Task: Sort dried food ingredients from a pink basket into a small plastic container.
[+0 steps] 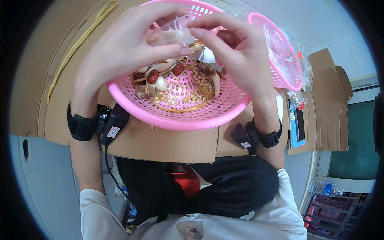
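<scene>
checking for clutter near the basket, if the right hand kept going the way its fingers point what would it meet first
The right hand points left across the pink basket. It would first meet the clear plastic packet it already pinches, then the left hand just behind it, though depth is hard to judge.

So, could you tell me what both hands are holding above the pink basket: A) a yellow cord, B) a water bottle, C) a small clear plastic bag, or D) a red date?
C: the left hand and right hand pinch a small clear plastic bag between their fingertips, above the pink basket of beans and dates.

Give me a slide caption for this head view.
Both hands hold a clear packet over a pink basket of dried ingredients.
</scene>
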Action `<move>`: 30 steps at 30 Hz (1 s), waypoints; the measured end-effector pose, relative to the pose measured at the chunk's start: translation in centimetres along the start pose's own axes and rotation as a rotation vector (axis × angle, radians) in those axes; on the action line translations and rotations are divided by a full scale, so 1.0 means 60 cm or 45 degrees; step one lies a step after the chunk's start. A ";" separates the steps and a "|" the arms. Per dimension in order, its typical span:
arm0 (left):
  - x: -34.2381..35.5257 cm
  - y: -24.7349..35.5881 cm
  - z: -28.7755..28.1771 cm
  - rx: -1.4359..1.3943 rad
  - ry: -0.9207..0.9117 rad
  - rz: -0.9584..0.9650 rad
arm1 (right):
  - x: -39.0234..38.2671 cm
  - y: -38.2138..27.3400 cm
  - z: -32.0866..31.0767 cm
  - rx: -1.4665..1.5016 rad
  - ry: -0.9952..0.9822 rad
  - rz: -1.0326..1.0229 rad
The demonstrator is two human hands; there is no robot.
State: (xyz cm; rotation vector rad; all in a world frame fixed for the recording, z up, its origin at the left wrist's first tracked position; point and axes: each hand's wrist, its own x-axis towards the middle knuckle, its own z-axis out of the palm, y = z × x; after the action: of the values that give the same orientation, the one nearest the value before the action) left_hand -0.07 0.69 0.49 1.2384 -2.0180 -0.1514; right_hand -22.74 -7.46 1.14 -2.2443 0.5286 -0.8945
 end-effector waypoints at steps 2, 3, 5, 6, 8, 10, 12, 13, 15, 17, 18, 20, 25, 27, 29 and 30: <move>-0.005 -0.002 0.003 -0.059 -0.017 -0.040 | 0.000 0.002 0.001 -0.021 -0.051 -0.043; -0.008 0.000 0.006 -0.103 -0.015 -0.078 | 0.000 0.003 0.002 -0.023 -0.059 -0.054; -0.008 0.001 0.009 -0.108 -0.003 -0.086 | -0.001 0.000 0.002 -0.001 -0.063 -0.013; -0.009 0.001 0.009 -0.109 0.004 -0.090 | -0.002 -0.007 0.001 0.024 -0.061 0.040; -0.009 0.000 0.010 -0.080 0.010 -0.075 | -0.004 -0.012 0.002 0.054 -0.050 0.102; -0.009 -0.001 0.012 -0.054 0.021 -0.060 | -0.005 -0.013 0.004 0.067 -0.034 0.121; -0.011 -0.002 0.013 -0.030 0.040 -0.051 | -0.004 -0.014 0.005 0.115 0.011 0.113; -0.010 -0.003 0.014 -0.051 0.047 -0.092 | -0.004 -0.014 0.005 0.138 0.033 0.109; -0.009 -0.004 0.012 -0.086 0.060 -0.178 | 0.000 -0.014 0.009 0.279 0.073 0.029; -0.002 0.002 0.005 -0.104 0.066 -0.177 | 0.000 -0.011 0.008 0.319 0.053 -0.041; -0.001 0.000 0.005 -0.101 0.067 -0.167 | -0.001 -0.009 0.005 0.289 0.013 -0.071; -0.002 -0.007 0.004 -0.081 0.067 -0.139 | -0.003 -0.009 0.005 0.117 -0.162 -0.114; -0.001 0.013 -0.007 -0.045 0.010 -0.299 | -0.010 -0.002 0.015 -0.321 -0.730 0.000; 0.003 0.037 -0.013 -0.121 0.003 -0.378 | -0.012 0.003 0.014 -0.375 -0.834 0.040; 0.001 0.011 -0.003 -0.071 0.019 -0.280 | -0.015 0.007 0.016 -0.358 -0.822 0.006; -0.001 0.004 -0.001 -0.059 0.028 -0.251 | -0.015 0.007 0.018 -0.346 -0.816 -0.014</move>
State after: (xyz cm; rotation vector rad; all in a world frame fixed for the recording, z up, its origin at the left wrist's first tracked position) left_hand -0.18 0.88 0.60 1.4021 -1.8606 -0.2768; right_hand -22.65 -6.80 -0.16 -2.6007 0.3465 -0.0731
